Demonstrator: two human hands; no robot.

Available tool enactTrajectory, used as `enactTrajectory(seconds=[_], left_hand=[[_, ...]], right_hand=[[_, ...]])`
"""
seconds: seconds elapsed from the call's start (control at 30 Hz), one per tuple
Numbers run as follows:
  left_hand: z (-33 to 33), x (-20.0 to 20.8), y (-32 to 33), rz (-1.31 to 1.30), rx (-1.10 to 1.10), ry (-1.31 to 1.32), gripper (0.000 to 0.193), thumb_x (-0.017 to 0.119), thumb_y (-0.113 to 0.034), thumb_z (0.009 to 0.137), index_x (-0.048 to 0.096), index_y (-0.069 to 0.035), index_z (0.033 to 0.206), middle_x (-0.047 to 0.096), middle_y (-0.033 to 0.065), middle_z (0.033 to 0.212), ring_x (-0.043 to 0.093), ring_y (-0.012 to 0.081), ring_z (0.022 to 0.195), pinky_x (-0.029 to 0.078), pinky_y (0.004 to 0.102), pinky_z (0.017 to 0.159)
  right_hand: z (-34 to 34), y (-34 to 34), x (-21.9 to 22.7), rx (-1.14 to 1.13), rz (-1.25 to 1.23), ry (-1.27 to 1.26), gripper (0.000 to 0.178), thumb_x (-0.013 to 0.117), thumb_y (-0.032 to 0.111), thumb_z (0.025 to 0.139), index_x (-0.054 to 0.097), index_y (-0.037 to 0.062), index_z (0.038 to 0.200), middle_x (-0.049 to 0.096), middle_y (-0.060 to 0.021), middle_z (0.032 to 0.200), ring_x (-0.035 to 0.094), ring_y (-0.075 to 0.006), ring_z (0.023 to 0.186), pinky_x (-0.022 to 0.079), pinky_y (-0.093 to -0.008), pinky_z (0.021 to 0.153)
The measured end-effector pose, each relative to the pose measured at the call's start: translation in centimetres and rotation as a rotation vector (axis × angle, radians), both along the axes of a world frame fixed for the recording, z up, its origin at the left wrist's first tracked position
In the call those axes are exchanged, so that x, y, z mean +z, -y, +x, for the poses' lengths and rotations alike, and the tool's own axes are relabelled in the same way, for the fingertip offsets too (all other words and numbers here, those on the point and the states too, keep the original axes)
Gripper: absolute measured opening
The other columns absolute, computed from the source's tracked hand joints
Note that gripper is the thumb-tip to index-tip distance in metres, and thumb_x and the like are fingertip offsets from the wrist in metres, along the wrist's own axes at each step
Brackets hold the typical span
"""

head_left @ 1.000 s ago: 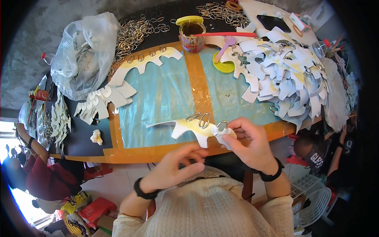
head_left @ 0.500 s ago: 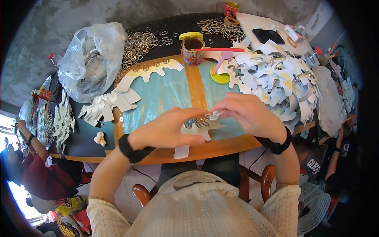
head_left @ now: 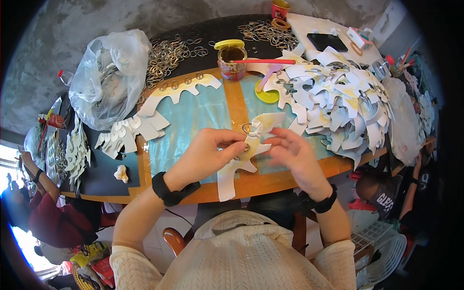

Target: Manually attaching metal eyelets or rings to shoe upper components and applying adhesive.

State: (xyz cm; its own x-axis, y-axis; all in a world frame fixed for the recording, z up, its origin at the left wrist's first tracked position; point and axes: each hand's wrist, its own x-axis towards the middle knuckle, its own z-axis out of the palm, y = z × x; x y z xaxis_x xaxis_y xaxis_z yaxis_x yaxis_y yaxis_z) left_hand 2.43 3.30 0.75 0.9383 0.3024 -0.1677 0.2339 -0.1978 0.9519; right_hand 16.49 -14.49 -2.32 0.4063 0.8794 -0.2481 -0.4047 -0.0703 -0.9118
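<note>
my left hand [head_left: 207, 153], at the 9 o'clock side of the white scalloped strip [head_left: 253, 149], grasped it between thumb and fingers, beside its metal rings [head_left: 243, 127], above the near part of the blue sheet [head_left: 193, 113]. my right hand [head_left: 300, 163], at the strip's 3 o'clock side, stood loose with fingers parted; whether they touched its edge, i could not tell. relative to the strip, the tin [head_left: 232, 71] stood at 12 o'clock, the heap of white pieces [head_left: 345, 99] lay at 2 o'clock, and the clear plastic bag [head_left: 108, 79] sat at 10 o'clock.
</note>
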Motion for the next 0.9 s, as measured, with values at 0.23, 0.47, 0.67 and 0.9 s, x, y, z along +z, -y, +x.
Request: enactTrajectory(seconds=[0.23,0.47,0.67,0.9], left_hand=[[-1.0,0.1,-1.1,-0.32,-0.082,-0.04,0.029,0.058,-0.018,0.091,0.06,0.003,0.111,0.066,0.0052,0.093,0.062,0.0125,0.087,0.051,0.0251,0.069],[-1.1,-1.5,-2.1,-0.654,-0.171,-0.189,0.031,0.056,-0.02,0.092,0.056,0.002,0.114,0.064,0.0054,0.1,0.061,0.0089,0.085,0.051,0.0227,0.065],[-0.6,-1.4,-1.3,-0.604,-0.172,-0.115,0.027,0.06,-0.02,0.089,0.059,0.0,0.106,0.064,0.0012,0.091,0.059,0.0072,0.078,0.047,0.0232,0.063],[-0.5,0.2,-2.1,0.504,-0.12,-0.123,0.022,0.064,-0.021,0.085,0.064,-0.004,0.099,0.065,0.002,0.08,0.06,0.0098,0.076,0.047,0.0295,0.064]], right_hand=[[-1.2,-1.6,-0.5,-0.051,0.043,-0.013,0.019,0.064,0.001,0.083,0.054,-0.0006,0.099,0.062,-0.0077,0.089,0.063,-0.0117,0.072,0.051,-0.0218,0.064],[-1.6,-2.5,0.1,0.029,0.052,-0.093,0.019,0.064,0.001,0.083,0.056,-0.001,0.099,0.062,-0.0074,0.086,0.063,-0.0116,0.072,0.052,-0.022,0.063],[-1.4,-2.9,0.2,0.03,0.044,-0.076,0.019,0.065,0.002,0.083,0.057,-0.0013,0.099,0.063,-0.0071,0.085,0.063,-0.0109,0.071,0.052,-0.0211,0.063],[-1.1,-3.6,0.3,-0.017,0.019,0.021,0.017,0.066,0.003,0.083,0.058,-0.0012,0.098,0.064,-0.0068,0.085,0.063,-0.0097,0.071,0.051,-0.0208,0.062]])
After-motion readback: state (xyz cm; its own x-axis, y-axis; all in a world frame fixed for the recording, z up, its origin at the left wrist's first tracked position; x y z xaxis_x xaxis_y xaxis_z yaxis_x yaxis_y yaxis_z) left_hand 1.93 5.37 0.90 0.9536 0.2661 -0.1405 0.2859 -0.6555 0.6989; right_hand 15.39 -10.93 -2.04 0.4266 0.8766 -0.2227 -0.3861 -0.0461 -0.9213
